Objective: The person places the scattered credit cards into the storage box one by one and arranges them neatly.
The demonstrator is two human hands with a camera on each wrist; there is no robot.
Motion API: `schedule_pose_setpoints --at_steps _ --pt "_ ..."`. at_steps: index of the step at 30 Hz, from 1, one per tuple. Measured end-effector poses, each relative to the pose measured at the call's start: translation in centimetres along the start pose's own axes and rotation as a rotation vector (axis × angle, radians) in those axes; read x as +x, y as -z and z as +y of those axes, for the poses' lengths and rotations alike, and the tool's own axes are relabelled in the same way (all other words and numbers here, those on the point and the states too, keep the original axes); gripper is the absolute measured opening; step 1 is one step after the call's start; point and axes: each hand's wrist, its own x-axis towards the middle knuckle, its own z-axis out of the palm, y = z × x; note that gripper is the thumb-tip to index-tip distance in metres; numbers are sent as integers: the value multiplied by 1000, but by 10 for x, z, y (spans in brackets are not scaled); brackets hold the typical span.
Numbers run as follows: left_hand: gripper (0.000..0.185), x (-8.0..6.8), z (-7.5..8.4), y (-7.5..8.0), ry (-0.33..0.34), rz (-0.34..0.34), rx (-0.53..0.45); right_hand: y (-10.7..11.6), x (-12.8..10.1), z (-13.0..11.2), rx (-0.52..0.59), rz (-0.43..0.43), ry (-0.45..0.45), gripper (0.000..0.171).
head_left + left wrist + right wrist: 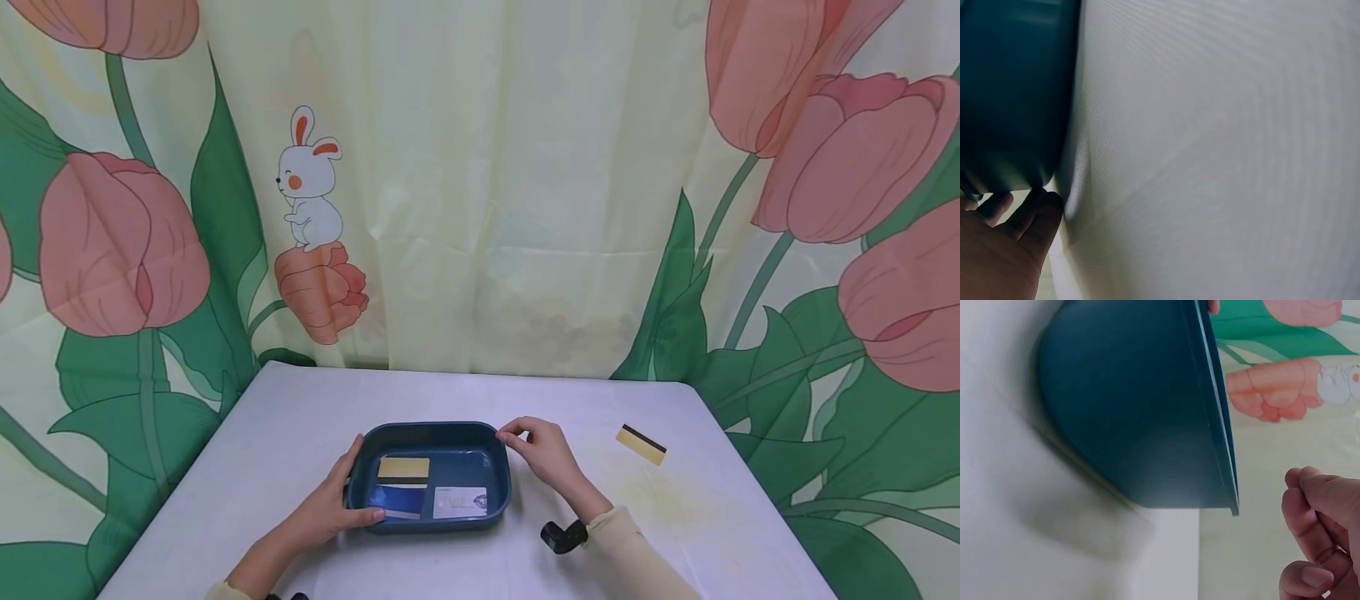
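Note:
A dark blue tray (427, 527) rests on the table, holding a gold card (403, 467) with a dark stripe, a blue card (397, 500) and a white card (460, 502) marked VIP. My left hand (327, 502) grips the tray's left end, thumb over the front rim and fingers along the outer wall. By the tray's back right corner is my right hand (546, 454), thumb and index fingertips together, nothing visible between them. In the right wrist view, a gap separates the right hand (1325, 531) from the tray wall (1141, 419).
Another gold card (641, 444) with a dark stripe lies on the white-covered table (570, 400), right of the tray. Behind the table hangs a curtain (487, 208) printed with tulips and a rabbit. A black device (564, 537) is at the right wrist.

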Motion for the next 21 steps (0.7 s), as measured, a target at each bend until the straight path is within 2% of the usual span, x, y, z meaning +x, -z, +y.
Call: schedule_pose_setpoints --at_steps 13,21 --pt "126 -3 4 0 18 -8 -8 7 3 8 -9 12 -46 6" --pt "126 -1 2 1 7 -12 -22 9 5 12 -6 17 -56 6"
